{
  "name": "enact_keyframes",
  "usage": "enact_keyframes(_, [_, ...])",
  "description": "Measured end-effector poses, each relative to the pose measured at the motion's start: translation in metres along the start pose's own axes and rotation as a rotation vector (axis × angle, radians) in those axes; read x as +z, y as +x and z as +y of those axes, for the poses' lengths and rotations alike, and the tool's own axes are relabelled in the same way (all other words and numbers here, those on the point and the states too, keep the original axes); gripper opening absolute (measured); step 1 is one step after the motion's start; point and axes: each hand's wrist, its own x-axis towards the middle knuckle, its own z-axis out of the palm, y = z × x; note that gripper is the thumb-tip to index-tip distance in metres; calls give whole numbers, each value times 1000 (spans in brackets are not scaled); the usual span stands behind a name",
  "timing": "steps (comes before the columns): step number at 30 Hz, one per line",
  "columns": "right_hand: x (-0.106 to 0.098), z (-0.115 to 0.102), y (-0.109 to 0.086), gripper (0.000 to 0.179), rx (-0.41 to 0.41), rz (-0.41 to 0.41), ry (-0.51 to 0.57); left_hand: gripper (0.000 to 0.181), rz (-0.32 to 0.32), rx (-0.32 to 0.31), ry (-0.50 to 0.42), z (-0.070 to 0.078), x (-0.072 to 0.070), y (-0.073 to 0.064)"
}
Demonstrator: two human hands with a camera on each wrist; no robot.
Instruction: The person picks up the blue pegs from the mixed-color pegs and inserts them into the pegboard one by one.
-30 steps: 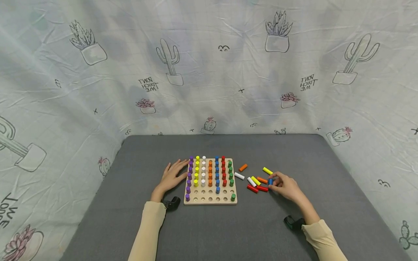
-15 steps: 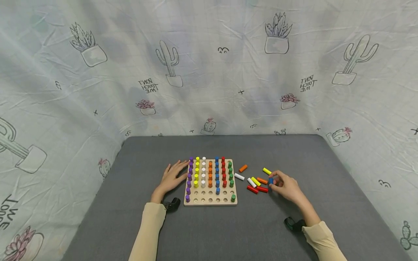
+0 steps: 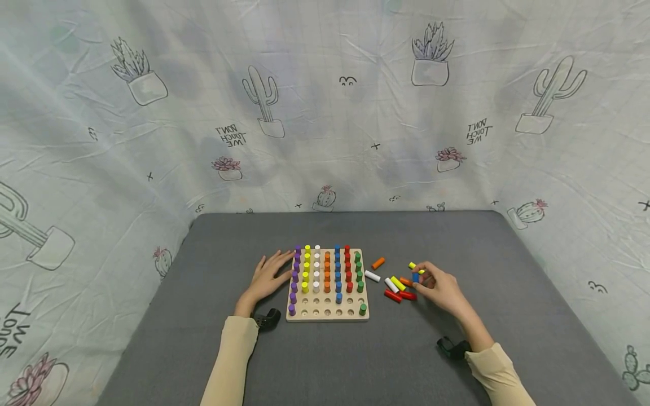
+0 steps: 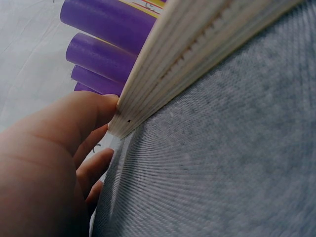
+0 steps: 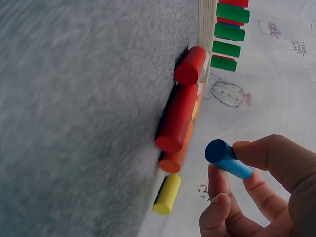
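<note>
A wooden pegboard (image 3: 327, 317) stands mid-table with rows of purple, yellow, white, orange, blue, red and green pegs. Its front holes are partly bare. My left hand (image 3: 266, 277) lies at the board's left side, fingers extended; in the left wrist view the thumb (image 4: 94, 111) touches the board's edge beside the purple pegs (image 4: 106, 24). Between thumb and fingers my right hand (image 3: 440, 288) pinches a blue peg (image 5: 229, 159), held above the table right of the loose pegs. Red pegs (image 5: 177, 118) lie near it in the right wrist view.
Loose pegs lie right of the board: an orange peg (image 3: 378, 263), a white peg (image 3: 372, 276), a yellow peg (image 3: 398, 283) and several others. A patterned cloth (image 3: 325, 113) hangs behind the grey table (image 3: 325, 366). Black straps (image 3: 453, 348) are on both wrists.
My right hand has moved slightly left and lifted with the blue peg, now over the loose orange peg's end and partly covering the far yellow peg. The left hand stays in place.
</note>
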Motion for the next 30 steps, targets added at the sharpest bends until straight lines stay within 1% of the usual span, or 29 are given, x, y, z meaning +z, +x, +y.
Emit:
enact_keyframes(6, [3, -9, 6, 27, -7, 3, 4, 54, 4, 1, -2, -1, 0, 0])
enact_keyframes(10, [6, -15, 9, 26, -6, 4, 33, 55, 2, 2, -7, -1, 0, 0])
enact_keyframes(17, [14, -25, 15, 26, -48, -9, 68, 54, 0, 1, -8, -1, 0, 0])
enact_keyframes(23, [19, -35, 21, 26, -84, -3, 92, 54, -3, -1, -15, 0, 0, 0])
enact_keyframes(27, [24, -41, 25, 27, -119, -10, 91, 55, -3, -2, -11, 0, 0, 0])
enact_keyframes(30, [28, -46, 28, 27, -126, -20, 79, 55, -3, -4, -5, 0, 0, 1])
